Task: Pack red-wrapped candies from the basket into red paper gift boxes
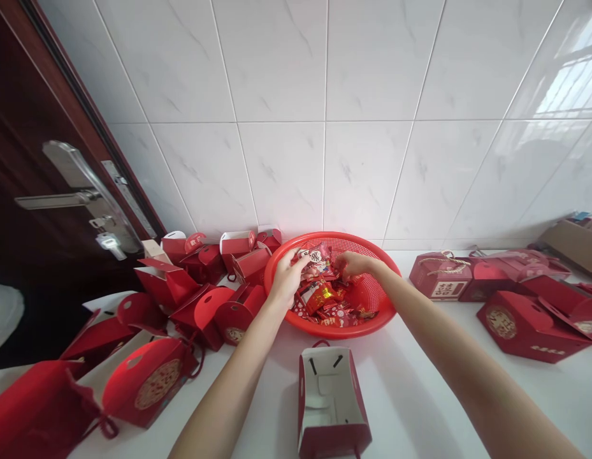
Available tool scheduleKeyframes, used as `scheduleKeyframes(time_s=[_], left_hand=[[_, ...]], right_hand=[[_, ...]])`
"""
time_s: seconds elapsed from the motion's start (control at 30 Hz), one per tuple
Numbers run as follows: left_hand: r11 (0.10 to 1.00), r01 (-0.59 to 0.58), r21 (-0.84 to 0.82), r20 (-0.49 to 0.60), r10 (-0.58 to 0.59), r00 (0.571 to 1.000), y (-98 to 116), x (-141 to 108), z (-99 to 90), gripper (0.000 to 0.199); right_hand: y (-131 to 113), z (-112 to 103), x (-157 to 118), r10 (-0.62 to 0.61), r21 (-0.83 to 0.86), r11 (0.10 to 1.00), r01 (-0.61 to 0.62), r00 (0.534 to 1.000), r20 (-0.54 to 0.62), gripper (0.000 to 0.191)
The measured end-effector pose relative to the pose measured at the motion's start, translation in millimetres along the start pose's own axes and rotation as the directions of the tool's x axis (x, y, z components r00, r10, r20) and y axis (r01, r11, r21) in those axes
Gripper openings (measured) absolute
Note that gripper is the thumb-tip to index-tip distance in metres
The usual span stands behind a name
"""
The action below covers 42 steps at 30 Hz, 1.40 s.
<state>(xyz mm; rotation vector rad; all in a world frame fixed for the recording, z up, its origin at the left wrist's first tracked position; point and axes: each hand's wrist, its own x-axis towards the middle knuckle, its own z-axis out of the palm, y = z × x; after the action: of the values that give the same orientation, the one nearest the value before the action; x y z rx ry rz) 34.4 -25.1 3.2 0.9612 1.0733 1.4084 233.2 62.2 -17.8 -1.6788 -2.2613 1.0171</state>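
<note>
A red plastic basket [276,255] stands against the tiled wall, with wrapped candies [319,296] in red, pink and gold heaped mostly in its left half. My left hand [287,275] is over the basket's left side, its thumb and fingers closed on pink candy packets [315,257] with printed characters. Inside the basket, towards the back right of the heap, my right hand [352,263] has its fingers curled down among the wrappers; the fingertips are partly hidden. An open red gift box [331,389], white inside, sits on the white counter in front of the basket.
Several open red gift boxes [155,376] crowd the counter on the left. Closed red boxes [534,325] stand on the right, one with a twine handle [443,260]. A cardboard box [575,245] is at the far right. A dark door with a metal handle [61,199] is at left.
</note>
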Motion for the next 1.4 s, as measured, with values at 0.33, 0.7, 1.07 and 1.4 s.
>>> scheduleKeyframes(time_s=[0.33,0.7,1.07,1.4], left_hand=[[1.000,0.004,0.003,0.006,-0.004,1.000,-1.1,0.8,-0.9,0.017],[1.000,-0.019,0.001,-0.002,0.019,1.000,-5.2,5.4,-3.9,0.019],[0.998,-0.057,-0.018,-0.008,0.057,0.998,-9.5,10.0,-8.0,0.034],[0.995,-0.095,-0.035,0.054,0.096,0.994,-6.1,6.6,-3.9,0.035]], right_hand=[[10.2,-5.6,-2.5,-0.039,0.366,0.928,0.076,0.994,-0.106,0.016],[0.0,-11.2,-9.6,-0.255,0.621,0.604,0.499,0.860,-0.442,0.026],[-16.1,-6.0,-21.3,-0.275,0.556,0.493,0.670,0.726,-0.631,0.031],[-28.2,2.8,-40.1,-0.468,0.451,0.600,0.660,0.748,-0.471,0.016]])
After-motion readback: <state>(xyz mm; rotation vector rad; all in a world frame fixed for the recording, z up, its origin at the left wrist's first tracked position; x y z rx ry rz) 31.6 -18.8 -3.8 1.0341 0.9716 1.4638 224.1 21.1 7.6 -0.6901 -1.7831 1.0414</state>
